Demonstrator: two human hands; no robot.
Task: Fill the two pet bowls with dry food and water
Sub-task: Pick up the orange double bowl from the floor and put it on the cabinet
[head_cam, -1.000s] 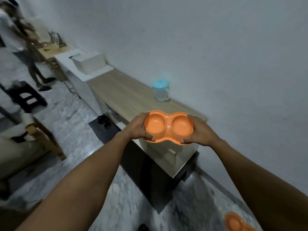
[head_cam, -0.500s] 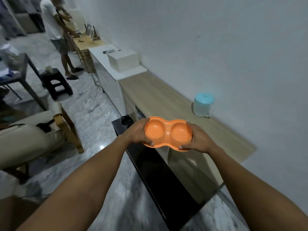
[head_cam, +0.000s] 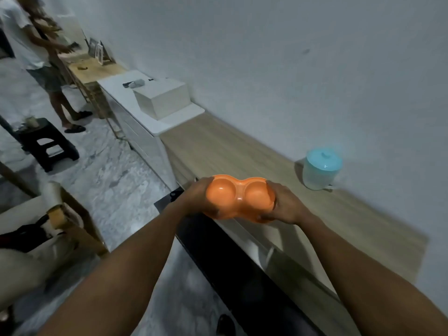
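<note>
In the head view, both arms reach forward from the near edge of the frame, and the two hands carry an orange double pet bowl (head_cam: pixel 240 199) between them in mid-air. The left hand (head_cam: pixel 194 201) wraps the bowl's left end, its grip closed on the rim with the thumb lying along the near edge. The right hand (head_cam: pixel 287 207) takes the right end the same way, grip closed on the dish with fingertips curled under the near side. The bowl is tilted a little toward the camera, so both round wells show, and both look empty. It hangs over the near edge of a long wooden desk (head_cam: pixel 232 151) that runs along a pale wall (head_cam: pixel 266 57) on the right; whether it touches the desktop I cannot tell.

On the desk to the right of the bowl, close against the wall, stands a translucent container with a light-blue lid (head_cam: pixel 321 170), upright and apart from the hands. Farther along the desk line sits a white cabinet (head_cam: pixel 131 110) with a white box (head_cam: pixel 162 98) on top. A black panel (head_cam: pixel 230 263) runs below the desk's near front. To the far left, on the marbled floor (head_cam: pixel 106 170), there is a black step stool (head_cam: pixel 48 144), and another person (head_cam: pixel 31 49) stands at a far wooden table. The image is somewhat blurred throughout.
</note>
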